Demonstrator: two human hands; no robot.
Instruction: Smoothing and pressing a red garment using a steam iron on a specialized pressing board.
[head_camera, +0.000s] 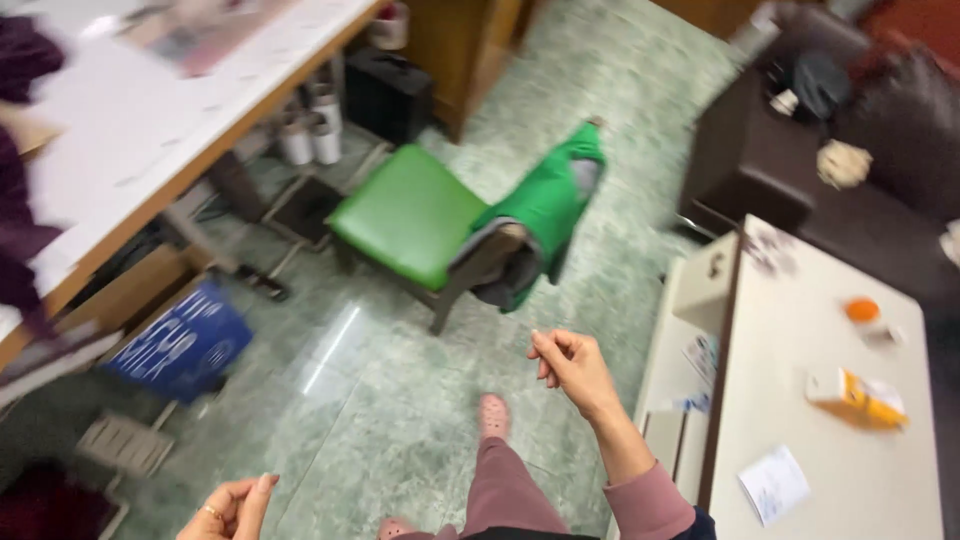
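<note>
My left hand (230, 508) is low at the bottom edge, palm up, fingers loosely curled, a ring on one finger, holding nothing. My right hand (572, 366) is raised over the green tiled floor (400, 400), fingers curled in with thumb and forefinger pinched; whether something thin sits between them I cannot tell. A pink sleeve covers the right forearm. Below, my leg in pink trousers and a pink shoe (493, 414) steps on the floor. A green padded chair (410, 215) with green cloth draped over its back stands ahead.
A long white worktable (150, 130) with dark purple fabric runs along the left. A blue bag (180, 345) and white spools (310, 140) sit under it. A white low table (800, 380) at right carries an orange packet, an orange lid and paper. A dark sofa (800, 150) stands behind.
</note>
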